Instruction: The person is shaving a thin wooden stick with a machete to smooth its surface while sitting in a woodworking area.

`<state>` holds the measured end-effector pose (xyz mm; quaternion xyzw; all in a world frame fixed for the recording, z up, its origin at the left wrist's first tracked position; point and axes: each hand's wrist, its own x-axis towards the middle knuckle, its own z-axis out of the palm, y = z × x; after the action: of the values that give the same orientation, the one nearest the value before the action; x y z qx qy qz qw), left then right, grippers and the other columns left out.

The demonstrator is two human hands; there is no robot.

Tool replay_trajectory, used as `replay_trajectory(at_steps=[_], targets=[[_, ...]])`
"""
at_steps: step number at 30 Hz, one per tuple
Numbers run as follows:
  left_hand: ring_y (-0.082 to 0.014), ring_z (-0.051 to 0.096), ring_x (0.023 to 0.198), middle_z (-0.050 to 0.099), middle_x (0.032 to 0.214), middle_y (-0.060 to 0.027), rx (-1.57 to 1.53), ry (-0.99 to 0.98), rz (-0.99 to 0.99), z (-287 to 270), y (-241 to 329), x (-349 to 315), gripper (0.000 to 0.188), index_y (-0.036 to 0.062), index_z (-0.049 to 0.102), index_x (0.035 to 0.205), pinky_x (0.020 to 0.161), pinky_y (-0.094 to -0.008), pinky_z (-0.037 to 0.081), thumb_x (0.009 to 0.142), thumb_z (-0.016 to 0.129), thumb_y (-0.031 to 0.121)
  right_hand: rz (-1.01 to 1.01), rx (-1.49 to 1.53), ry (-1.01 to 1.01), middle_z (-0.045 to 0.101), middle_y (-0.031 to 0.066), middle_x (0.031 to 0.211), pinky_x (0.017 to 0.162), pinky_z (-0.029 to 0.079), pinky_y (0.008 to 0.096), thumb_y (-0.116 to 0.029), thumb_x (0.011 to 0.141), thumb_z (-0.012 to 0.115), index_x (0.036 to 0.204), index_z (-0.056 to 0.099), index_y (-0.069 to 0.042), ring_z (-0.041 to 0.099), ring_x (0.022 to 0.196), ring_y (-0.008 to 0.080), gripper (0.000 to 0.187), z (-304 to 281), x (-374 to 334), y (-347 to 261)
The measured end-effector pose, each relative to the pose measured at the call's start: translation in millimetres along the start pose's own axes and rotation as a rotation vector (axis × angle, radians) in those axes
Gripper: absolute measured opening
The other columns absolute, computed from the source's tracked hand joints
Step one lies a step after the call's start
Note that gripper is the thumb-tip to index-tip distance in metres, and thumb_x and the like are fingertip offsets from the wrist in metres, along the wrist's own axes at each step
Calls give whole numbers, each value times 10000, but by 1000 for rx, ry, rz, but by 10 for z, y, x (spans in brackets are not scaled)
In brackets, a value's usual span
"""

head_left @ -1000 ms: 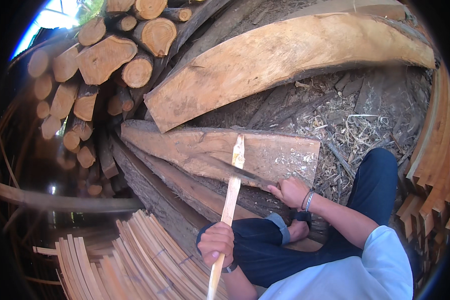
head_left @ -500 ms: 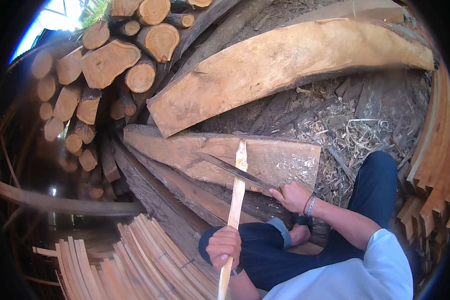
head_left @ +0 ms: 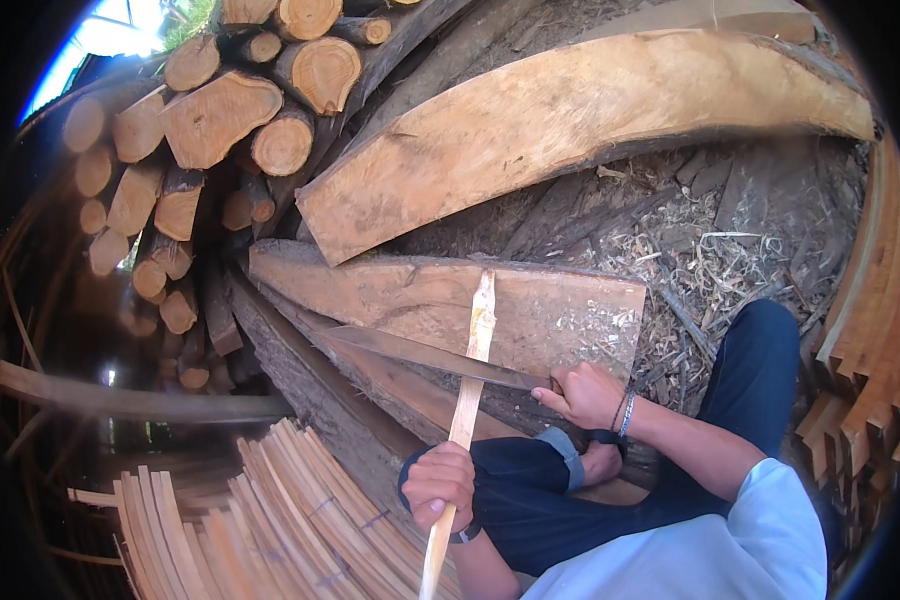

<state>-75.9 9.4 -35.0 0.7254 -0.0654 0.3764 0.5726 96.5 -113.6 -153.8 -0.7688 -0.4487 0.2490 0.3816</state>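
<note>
Shaving-strewn ground [head_left: 750, 250], flat plank [head_left: 390, 295], split slats [head_left: 270, 520]

Daylight, even and soft over the broad pale curved timber slab [head_left: 590, 120] and the stack of round cut logs [head_left: 210, 130]. Sky blows out white-blue at upper left. Lower left falls into deep shadow; detail muddy there. My thin pale wooden strip [head_left: 467, 400] reads sharp. Fisheye bends straight edges toward the rim; black vignette rings the corners.
</note>
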Motion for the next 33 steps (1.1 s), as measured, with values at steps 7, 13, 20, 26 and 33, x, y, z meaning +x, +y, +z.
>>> replay_trajectory(at_steps=[7,13,20,26,33], targets=[[-189,366,290,375,349,-70,-23,26,35,-54,29,-1,455,62,386,384,463,-324,387,784,413,275,398,32,-27,598,279,603,659,533,507,-503,987,443,666,657,48,652,662,443,672,159,98,757],[-185,366,289,374,347,-59,-8,-11,30,-8,-10,42,448,66,374,381,462,-316,397,783,407,262,34,91,14,600,280,607,647,527,517,-502,993,437,668,648,53,633,622,459,677,-31,19,2],[-186,369,291,379,351,-62,-7,-23,32,-13,-30,-24,447,55,390,387,461,-316,400,782,414,263,129,14,-47,612,278,623,626,527,524,-513,995,422,649,629,39,639,629,455,683,110,78,196],[-197,385,302,397,367,-76,-22,-53,22,-14,-20,33,443,47,400,391,466,-326,399,769,422,276,83,12,-55,605,281,618,627,525,522,-536,987,421,689,637,42,639,637,454,685,86,26,152],[-203,377,301,388,364,-79,-25,-7,7,-5,1,-38,433,43,412,393,475,-328,398,758,428,274,83,25,-66,606,282,621,636,526,521,-548,976,433,764,646,42,642,649,452,662,32,-28,50]])
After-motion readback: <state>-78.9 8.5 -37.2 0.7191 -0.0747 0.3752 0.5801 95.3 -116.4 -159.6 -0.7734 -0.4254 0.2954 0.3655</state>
